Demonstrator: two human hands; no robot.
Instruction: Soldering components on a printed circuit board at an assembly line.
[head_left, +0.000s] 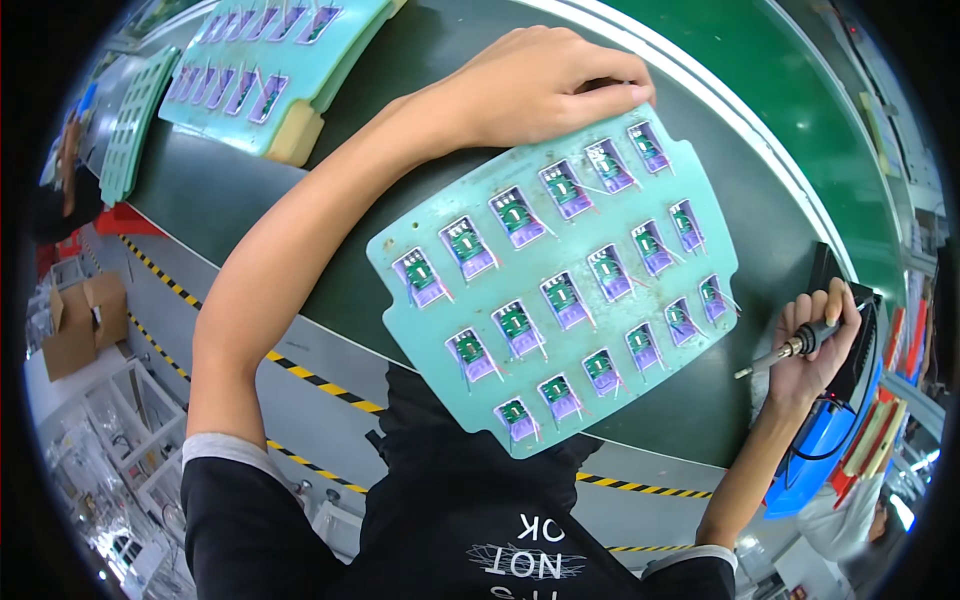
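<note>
Our left hand (545, 85) arches over the far edge of the mint-green tray (477, 300), fingers curled; we presume this contact steadies the tray, but cannot tell whether the fingers pinch the edge or only press on it. Our right hand (812, 352) is closed around the handle of a soldering iron (800, 343), its tip directed left, presumably to stay aimed toward the tray while clear of it. We find the tray in front of our body, angled across the desk (680, 415), its near corner overlapping the desk's front edge in view. Its rectangular pockets each seat a small green circuit board (563, 295) on a purple part, apparently to keep the units spaced, with thin wires protruding over the pocket rims. Beyond our left forearm, we note a second loaded tray (252, 55) with a yellow block (297, 135) at its corner, and a third tray (130, 130) farther left. On the right, a black fixture (822, 270) and a blue unit (795, 490) stand close to our right hand and limit clearance there; our left forearm bars the path between the near and second trays.
</note>
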